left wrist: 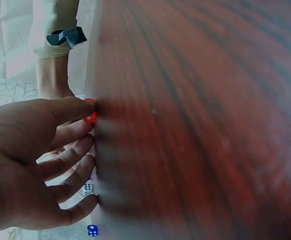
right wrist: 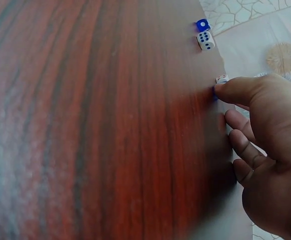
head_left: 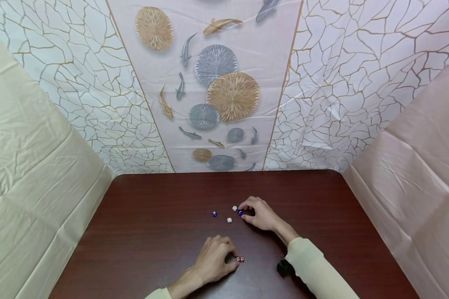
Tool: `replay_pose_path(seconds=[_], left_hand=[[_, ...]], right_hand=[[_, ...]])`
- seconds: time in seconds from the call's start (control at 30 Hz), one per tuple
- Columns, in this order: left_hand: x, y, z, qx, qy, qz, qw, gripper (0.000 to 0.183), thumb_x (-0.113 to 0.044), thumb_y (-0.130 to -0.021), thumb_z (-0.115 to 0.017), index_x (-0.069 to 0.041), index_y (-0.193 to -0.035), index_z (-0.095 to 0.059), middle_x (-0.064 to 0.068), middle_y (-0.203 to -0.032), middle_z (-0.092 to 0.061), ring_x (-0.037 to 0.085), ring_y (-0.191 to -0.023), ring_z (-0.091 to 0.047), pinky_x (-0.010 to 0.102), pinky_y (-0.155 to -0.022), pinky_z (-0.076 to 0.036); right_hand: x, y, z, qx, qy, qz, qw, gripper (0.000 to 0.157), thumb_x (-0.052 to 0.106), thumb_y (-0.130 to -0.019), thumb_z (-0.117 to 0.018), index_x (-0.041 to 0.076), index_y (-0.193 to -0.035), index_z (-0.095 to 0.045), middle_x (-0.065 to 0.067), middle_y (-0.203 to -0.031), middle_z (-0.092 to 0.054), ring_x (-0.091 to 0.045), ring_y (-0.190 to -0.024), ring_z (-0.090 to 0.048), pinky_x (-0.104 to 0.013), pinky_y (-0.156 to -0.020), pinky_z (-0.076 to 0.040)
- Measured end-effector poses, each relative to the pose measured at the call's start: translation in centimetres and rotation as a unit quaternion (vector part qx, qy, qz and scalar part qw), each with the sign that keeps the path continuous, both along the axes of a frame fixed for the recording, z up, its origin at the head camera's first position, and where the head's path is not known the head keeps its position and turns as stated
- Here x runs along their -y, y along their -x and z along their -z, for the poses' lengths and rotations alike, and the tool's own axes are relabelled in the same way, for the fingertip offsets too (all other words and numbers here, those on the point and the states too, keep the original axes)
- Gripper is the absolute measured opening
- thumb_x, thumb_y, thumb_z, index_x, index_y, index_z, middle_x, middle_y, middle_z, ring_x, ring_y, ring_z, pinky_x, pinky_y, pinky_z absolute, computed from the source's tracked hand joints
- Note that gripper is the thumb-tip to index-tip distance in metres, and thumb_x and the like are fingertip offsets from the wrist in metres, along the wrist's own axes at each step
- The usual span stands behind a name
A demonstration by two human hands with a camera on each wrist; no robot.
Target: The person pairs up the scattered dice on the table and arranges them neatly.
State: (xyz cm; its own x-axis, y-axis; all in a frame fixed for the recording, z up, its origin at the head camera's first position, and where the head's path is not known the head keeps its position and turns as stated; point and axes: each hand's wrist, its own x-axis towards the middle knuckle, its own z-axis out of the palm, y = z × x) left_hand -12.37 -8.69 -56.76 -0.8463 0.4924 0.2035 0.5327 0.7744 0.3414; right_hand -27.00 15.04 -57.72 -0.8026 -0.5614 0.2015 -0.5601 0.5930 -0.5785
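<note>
Two small red dice (head_left: 241, 259) sit side by side on the table. My left hand (head_left: 213, 258) has its thumb and index finger around the nearer-left one; in the left wrist view this red die (left wrist: 89, 118) shows partly behind the thumb. Farther back, my right hand (head_left: 262, 214) pinches a blue die (head_left: 240, 212) between thumb and index finger, and the thumb covers most of it in the right wrist view. A white die (head_left: 234, 208) is close beside that blue die. Another white die (head_left: 229, 220) and a second blue die (head_left: 214, 213) lie to the left, apart from both hands.
The dark reddish wooden table (head_left: 153, 216) has patterned cloth (head_left: 224, 137) behind it and plain cloth on both sides. A black object (head_left: 283, 268) is beside the right sleeve (head_left: 314, 265); in the left wrist view it looks like a black band (left wrist: 68, 37) on the right forearm.
</note>
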Motion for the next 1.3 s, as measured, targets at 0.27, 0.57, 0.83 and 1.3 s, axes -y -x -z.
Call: replay_pose_path(seconds=[0.27,0.57,0.83,1.3], left_hand=[[0.02,-0.01,-0.06,0.002,-0.003,0.001,1.0000,0.014,-0.036,-0.088,-0.094,-0.029,-0.097,-0.086,-0.014,-0.103,-0.079,0.003,-0.094,-0.063,0.028,-0.085,-0.044],[0.02,-0.01,0.02,-0.005,-0.002,0.001,1.0000,0.014,-0.036,-0.088,-0.094,-0.029,-0.097,-0.086,-0.015,-0.102,-0.078,0.003,-0.093,-0.062,0.028,-0.084,-0.044],[0.02,0.00,0.11,-0.009,-0.002,-0.001,1.0000,0.015,-0.036,-0.088,-0.094,-0.028,-0.097,-0.086,-0.014,-0.103,-0.079,0.004,-0.093,-0.063,0.027,-0.084,-0.043],[-0.03,-0.07,0.02,-0.007,0.001,0.000,1.0000,0.016,-0.038,-0.088,-0.095,-0.029,-0.097,-0.086,-0.014,-0.103,-0.079,0.005,-0.094,-0.063,0.027,-0.083,-0.044]], right_hand=[[0.10,-0.02,-0.05,0.003,-0.001,0.003,1.000,0.021,0.012,-0.102,-0.083,0.012,-0.123,-0.081,-0.003,-0.113,-0.073,-0.022,-0.105,-0.065,-0.040,-0.096,-0.049],[0.14,-0.03,0.18,0.005,-0.007,0.015,1.000,0.016,0.015,-0.102,-0.083,0.014,-0.118,-0.083,0.000,-0.113,-0.074,-0.020,-0.105,-0.064,-0.044,-0.100,-0.044],[0.22,-0.05,0.28,0.002,-0.006,0.020,1.000,0.013,0.016,-0.102,-0.084,0.015,-0.114,-0.083,0.001,-0.112,-0.074,-0.018,-0.104,-0.063,-0.043,-0.099,-0.044],[0.06,-0.91,-0.29,0.045,0.045,0.048,0.997,0.007,0.016,-0.102,-0.085,0.018,-0.108,-0.082,0.001,-0.106,-0.075,-0.017,-0.100,-0.067,-0.033,-0.090,-0.055]])
